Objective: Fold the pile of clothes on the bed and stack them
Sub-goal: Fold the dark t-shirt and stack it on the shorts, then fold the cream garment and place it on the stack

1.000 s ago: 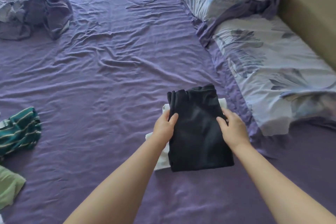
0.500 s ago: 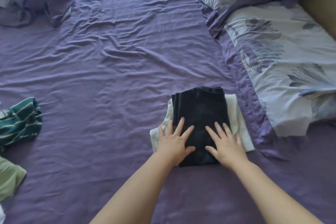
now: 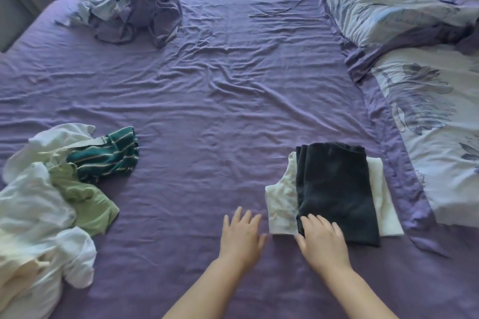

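Presently the folded black garment (image 3: pixel 337 191) is seen stacked on a folded white one (image 3: pixel 281 204). The right hand (image 3: pixel 322 238) is laid flat-fingered on its near corner; the left hand (image 3: pixel 242 234), relaxed, holds nothing just beside the stack. If dragged away, the corner could be pulled askew. The unfolded pile (image 3: pixel 49 202) lies well left of the stack. No writing can be read.

Counts on the purple bed

Two folded garments sit in one stack at near right: a black one (image 3: pixel 337 189) on a white one (image 3: pixel 281 204). The unfolded pile at near left shows one green-striped piece (image 3: pixel 108 156), one light green piece (image 3: pixel 85 197) and white pieces (image 3: pixel 33 204) whose number cannot be told. One crumpled bedding bundle (image 3: pixel 132 10) lies far left, two floral pillows (image 3: pixel 388 5) at right. Two hands (image 3: pixel 242 235) are in view.
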The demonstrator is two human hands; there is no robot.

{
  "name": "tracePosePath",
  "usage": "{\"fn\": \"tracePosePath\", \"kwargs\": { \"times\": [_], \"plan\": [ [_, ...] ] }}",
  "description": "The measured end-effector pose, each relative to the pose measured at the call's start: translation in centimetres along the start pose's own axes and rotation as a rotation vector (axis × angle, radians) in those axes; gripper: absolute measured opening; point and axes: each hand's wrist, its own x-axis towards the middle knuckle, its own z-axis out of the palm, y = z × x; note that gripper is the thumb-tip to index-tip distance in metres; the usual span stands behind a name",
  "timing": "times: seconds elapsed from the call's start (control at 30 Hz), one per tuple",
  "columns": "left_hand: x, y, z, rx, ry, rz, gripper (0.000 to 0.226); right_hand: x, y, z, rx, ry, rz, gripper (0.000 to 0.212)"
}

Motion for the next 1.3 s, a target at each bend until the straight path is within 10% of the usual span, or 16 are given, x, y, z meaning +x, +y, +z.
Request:
{"fn": "tracePosePath", "kwargs": {
  "times": [0.83, 1.03, 1.3],
  "plan": [
    [-24.6, -40.7, -2.2, -0.086, 0.414, -0.466, 0.058, -5.6, -45.2, 2.3, 0.066, -0.148, -0.701, 0.039],
    [-27.8, -48.0, -1.9, -0.074, 0.471, -0.820, 0.075, -4.1, -54.3, 4.4, 0.211, -0.135, -0.684, 0.044],
    [-29.0, -51.3, -2.8, -0.799, 0.729, -0.954, 0.021, -3.5, -55.4, 3.7, 0.310, -0.037, -0.550, 0.017]
  ]
}}
